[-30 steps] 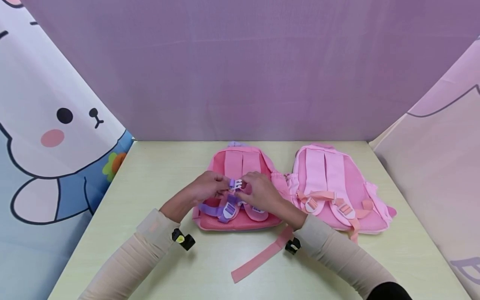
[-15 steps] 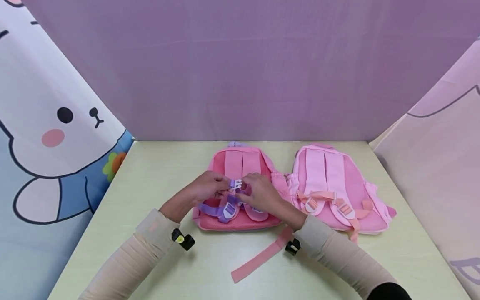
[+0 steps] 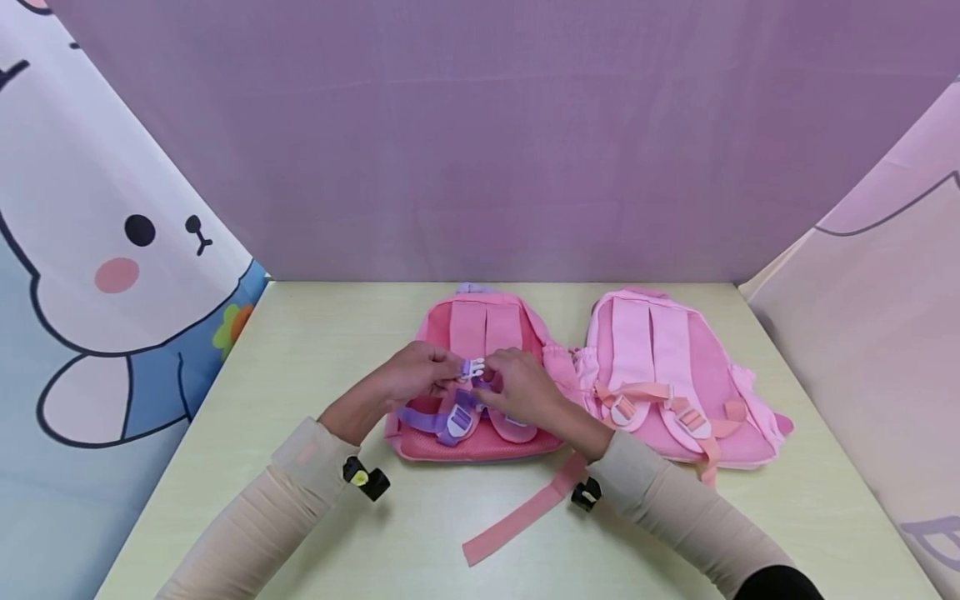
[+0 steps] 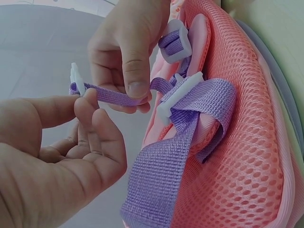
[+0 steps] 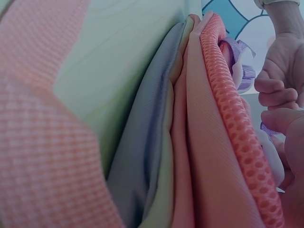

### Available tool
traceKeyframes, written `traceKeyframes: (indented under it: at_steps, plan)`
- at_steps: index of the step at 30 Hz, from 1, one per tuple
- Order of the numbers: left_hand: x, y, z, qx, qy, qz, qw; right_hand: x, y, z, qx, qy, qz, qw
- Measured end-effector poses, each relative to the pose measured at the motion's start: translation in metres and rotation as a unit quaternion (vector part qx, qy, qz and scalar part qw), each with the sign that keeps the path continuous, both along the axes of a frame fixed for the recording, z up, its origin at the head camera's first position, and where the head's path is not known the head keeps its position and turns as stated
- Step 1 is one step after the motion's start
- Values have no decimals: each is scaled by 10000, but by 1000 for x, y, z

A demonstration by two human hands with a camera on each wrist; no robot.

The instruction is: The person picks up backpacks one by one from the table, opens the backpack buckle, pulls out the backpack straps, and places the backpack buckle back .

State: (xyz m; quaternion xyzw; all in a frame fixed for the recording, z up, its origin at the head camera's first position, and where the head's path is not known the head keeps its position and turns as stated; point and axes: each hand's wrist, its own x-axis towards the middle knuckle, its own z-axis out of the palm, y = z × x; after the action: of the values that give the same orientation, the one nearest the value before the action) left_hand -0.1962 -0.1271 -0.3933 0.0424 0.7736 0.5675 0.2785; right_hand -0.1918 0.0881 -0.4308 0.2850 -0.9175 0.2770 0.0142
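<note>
Over a pink backpack [image 3: 467, 321] lying with its straps up, both hands work at a white plastic buckle [image 3: 474, 367] with prongs. My left hand [image 3: 420, 371] pinches the buckle between thumb and fingertips. In the left wrist view, purple webbing [image 4: 111, 96] runs from the buckle to my right hand [image 4: 130, 47], whose thumb and fingers pinch it. Below the hands are a purple strap [image 3: 423, 419] and its white slider [image 3: 459, 422]. The right wrist view shows the backpack's mesh edge [image 5: 237, 133], while my right hand [image 5: 289, 126] is mostly cut off there.
A second, lighter pink backpack [image 3: 633, 333] with orange straps [image 3: 645, 390] lies close on the right. A loose pink strap [image 3: 517, 523] stretches over the pale table [image 3: 315, 333] toward the front. A purple curtain [image 3: 495, 150] stands behind, with printed curtains [image 3: 75, 225] at the sides.
Both hands stay almost in place with the buckle between them; the right fingers shift down very slightly. The printed left curtain moves a little to the right.
</note>
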Motion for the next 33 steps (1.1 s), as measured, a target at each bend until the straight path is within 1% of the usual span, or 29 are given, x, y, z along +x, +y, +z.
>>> traceKeyframes:
  at_steps: [6,13,20,27,29,33]
  plan:
    - [1,1,2,-2,-13,22,10000,0,0,0,35,-15,13,10000]
    - [1,1,3,95,4,-14,10000,0,1,-2,101,26,-17,9999]
    - [2,2,3,55,-2,-45,10000,1,0,-1,126,-12,-44,9999]
    - [4,4,4,186,-159,-117,9996,2,-1,1,247,84,-94,9996]
    - [4,4,4,240,-122,-170,9995,3,-1,1,258,114,-97,9996]
    - [4,3,3,331,-121,-142,9993,4,-1,2,226,24,-115,9997]
